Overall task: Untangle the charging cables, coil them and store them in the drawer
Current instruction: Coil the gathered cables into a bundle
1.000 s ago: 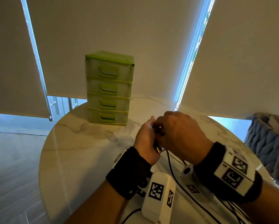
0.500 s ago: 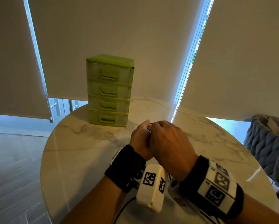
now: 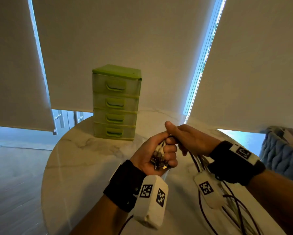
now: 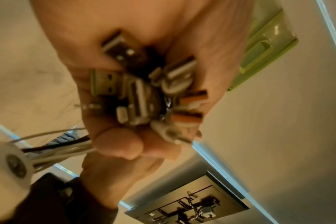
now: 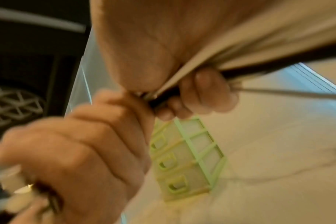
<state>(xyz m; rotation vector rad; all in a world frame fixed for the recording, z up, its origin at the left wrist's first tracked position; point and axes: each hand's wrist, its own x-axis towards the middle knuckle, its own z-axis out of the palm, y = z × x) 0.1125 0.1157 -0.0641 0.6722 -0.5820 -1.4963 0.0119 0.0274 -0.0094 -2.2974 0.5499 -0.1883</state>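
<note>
**Both hands on cable bundle**

While the left hand (image 3: 156, 154) curls tight round a bunch of plug ends (image 4: 144, 91), the right hand (image 3: 190, 139) has its grip closed on the cables (image 3: 197, 161) just beside it. Cables trail down onto the marble bench (image 3: 84, 160). Green drawer unit (image 3: 116, 102) stands behind, drawers closed.

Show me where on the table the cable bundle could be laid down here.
Bare marble table lies left of the left hand, from the green drawer unit to the near rim. A smaller patch shows right of the unit, beyond both hands. Below the right hand, loose cables crowd the near-right.
</note>
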